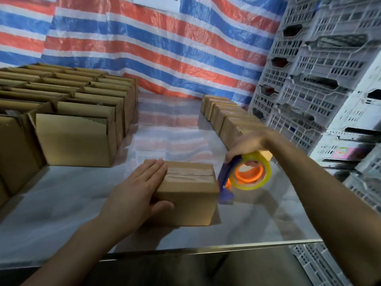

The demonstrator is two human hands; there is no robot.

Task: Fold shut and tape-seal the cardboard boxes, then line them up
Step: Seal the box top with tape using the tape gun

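A small closed cardboard box [191,188] stands on the table in front of me, with a strip of clear tape along its top seam. My left hand [138,188] rests flat on the box's left end, fingers straight on top and the thumb against the near side. My right hand [247,144] grips a blue tape dispenser [226,178] with a yellowish tape roll [250,174] on an orange core, held just off the box's right end. A row of sealed boxes [226,116] runs along the right. Many open boxes [76,112] stand packed together on the left.
The table [61,203] is covered with clear plastic sheeting; its metal front edge [206,249] runs near the bottom. Stacked white plastic crates [321,79] fill the right side. A red, white and blue striped tarp [154,42] hangs behind.
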